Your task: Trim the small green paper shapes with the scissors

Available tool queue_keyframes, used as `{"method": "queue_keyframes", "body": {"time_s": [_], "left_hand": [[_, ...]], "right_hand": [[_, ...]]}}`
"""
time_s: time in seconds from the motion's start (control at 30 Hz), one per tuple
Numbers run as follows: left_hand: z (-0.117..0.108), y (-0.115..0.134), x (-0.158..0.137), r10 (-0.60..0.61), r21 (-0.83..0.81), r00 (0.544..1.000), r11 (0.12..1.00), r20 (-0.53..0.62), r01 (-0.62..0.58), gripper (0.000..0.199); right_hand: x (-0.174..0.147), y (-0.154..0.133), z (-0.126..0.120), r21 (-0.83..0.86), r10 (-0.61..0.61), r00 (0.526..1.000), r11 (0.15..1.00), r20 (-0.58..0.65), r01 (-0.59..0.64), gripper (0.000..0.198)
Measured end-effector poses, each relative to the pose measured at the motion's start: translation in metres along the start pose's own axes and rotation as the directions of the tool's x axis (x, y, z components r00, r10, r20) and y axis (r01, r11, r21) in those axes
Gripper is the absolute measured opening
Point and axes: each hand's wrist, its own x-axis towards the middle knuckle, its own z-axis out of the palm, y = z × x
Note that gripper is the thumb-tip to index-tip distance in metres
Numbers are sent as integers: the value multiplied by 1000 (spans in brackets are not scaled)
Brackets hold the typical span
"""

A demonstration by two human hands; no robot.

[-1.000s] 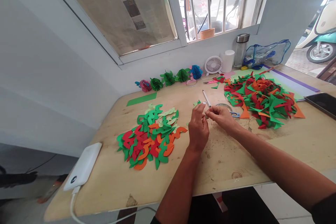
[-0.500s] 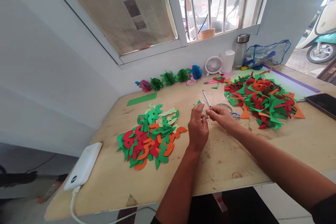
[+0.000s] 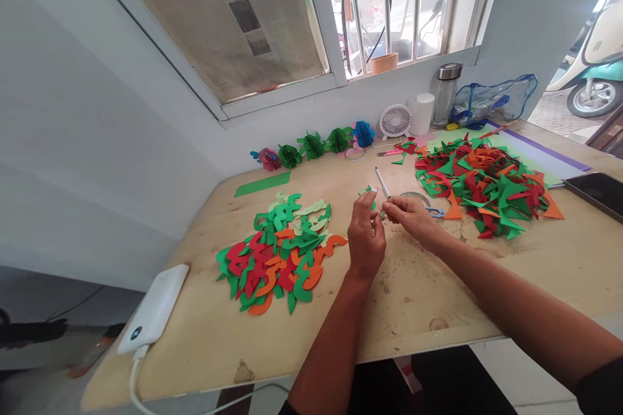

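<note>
Over the middle of the wooden table, my left hand (image 3: 366, 237) is closed, its fingers curled with something small and pale at the tips. Beside it my right hand (image 3: 413, 219) pinches at a small thing between the two hands, too small to name. A white pen (image 3: 382, 181) lies just beyond my fingertips. Past my right hand are blue-handled scissors (image 3: 435, 213) and a clear ring like a tape roll (image 3: 416, 197), both partly hidden. Left of my hands is a heap of curved paper cut-outs (image 3: 277, 253) in green, red, orange and pale green.
On the right lies a pile of paper scraps (image 3: 487, 185), with a phone (image 3: 598, 194) at the edge. Paper ornaments (image 3: 311, 145), a small fan (image 3: 396, 122) and a glass bottle (image 3: 446, 96) line the wall. A power bank (image 3: 154, 308) with a cable sits front left.
</note>
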Motion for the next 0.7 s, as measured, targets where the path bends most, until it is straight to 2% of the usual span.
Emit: {"method": "queue_keyframes", "body": {"time_s": [0.37, 0.57, 0.7], "left_hand": [[1, 1, 0, 5, 7, 1000, 1000, -12, -5, 53], [1, 0, 0, 19, 1, 1000, 1000, 1, -19, 56], [0, 0, 0, -29, -32, 1000, 999, -11, 28, 55]], "right_hand": [[1, 4, -2, -141, -53, 999, 989, -11, 51, 22], [0, -2, -4, -76, -39, 998, 996, -45, 35, 30], [0, -6, -4, -17, -5, 999, 1000, -50, 4, 33]]}}
